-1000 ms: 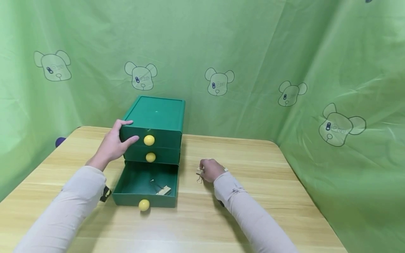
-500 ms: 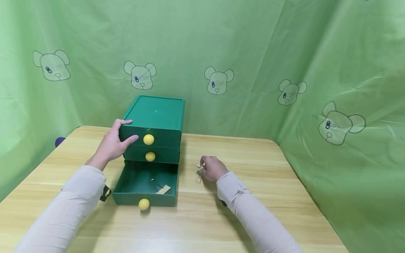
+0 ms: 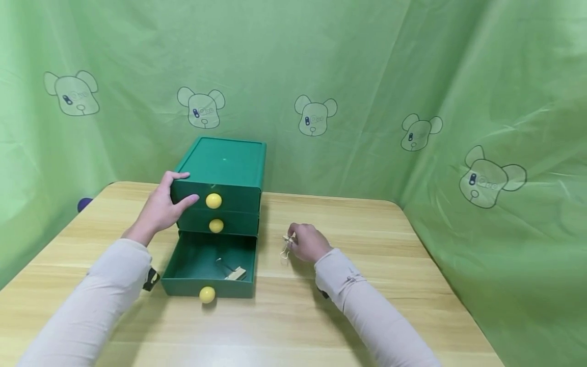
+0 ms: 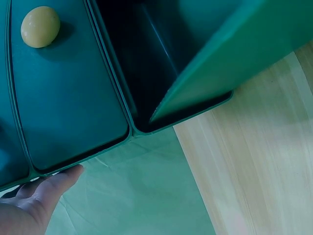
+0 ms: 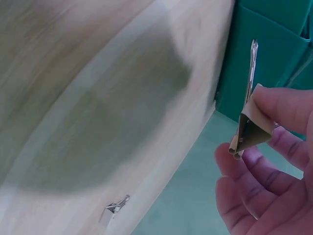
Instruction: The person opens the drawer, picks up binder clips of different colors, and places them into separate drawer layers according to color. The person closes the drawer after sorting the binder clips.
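A green drawer unit (image 3: 222, 160) with yellow ball knobs stands left of centre in the head view. My left hand (image 3: 160, 209) rests on its upper left corner, one finger along the top and the thumb across the front. The bottom drawer (image 3: 197, 257) is pulled out, and a binder clip (image 3: 236, 273) with a pale body lies inside. Right of the unit, my right hand (image 3: 311, 243) pinches another binder clip (image 5: 257, 125) between thumb and fingers, just over the table. Its wire handle (image 3: 285, 254) hangs toward me.
One more binder clip (image 5: 112, 211) lies on the wooden table (image 3: 348, 306), visible in the right wrist view. A green curtain (image 3: 367, 61) with bear-head drawings surrounds the back and sides. A purple round object (image 3: 84, 204) shows beyond the table's left edge.
My right hand has lifted the binder clip slightly off the table. My left hand stays on the drawer unit, and the bottom drawer is unchanged.
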`<move>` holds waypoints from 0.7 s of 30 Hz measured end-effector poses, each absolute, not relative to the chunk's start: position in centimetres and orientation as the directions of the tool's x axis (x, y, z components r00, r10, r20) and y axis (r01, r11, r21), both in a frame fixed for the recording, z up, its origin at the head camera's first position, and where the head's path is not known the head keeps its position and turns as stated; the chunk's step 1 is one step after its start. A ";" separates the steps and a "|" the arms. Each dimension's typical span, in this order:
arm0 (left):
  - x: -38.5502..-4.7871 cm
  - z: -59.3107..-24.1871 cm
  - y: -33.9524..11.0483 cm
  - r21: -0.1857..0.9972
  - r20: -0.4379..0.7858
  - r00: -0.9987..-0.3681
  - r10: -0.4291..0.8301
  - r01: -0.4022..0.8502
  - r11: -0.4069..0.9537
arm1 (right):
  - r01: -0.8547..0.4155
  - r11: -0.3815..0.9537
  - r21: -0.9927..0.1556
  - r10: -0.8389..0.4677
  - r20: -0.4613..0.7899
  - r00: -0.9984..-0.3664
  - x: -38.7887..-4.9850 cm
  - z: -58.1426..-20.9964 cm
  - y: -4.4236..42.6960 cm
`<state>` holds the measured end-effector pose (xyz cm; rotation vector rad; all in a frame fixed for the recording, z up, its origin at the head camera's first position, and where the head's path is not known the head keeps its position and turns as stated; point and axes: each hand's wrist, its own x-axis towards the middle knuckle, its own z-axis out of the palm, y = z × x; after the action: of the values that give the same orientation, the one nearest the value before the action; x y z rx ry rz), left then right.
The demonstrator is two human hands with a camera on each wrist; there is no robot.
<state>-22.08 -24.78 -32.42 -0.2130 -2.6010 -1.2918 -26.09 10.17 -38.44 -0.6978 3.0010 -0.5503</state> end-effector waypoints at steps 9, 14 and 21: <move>-22.1 -32.3 -24.7 0.763 0.264 -0.964 0.028 0.227 0.605 | -0.442 0.833 -0.333 -0.438 0.090 -0.894 -25.7 -37.8 9.7; -22.1 -32.4 -24.7 0.765 0.261 -0.965 0.028 0.225 0.604 | -0.460 0.822 -0.336 -0.453 0.103 -0.885 -25.4 -37.4 9.4; -22.1 -32.4 -24.7 0.768 0.262 -0.965 0.027 0.225 0.599 | -0.504 0.803 -0.319 -0.488 0.134 -0.863 -24.9 -36.9 8.9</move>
<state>-22.08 -24.73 -32.36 -0.2089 -2.6041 -1.2971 -24.91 8.88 -36.87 -0.8324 3.0256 -0.5548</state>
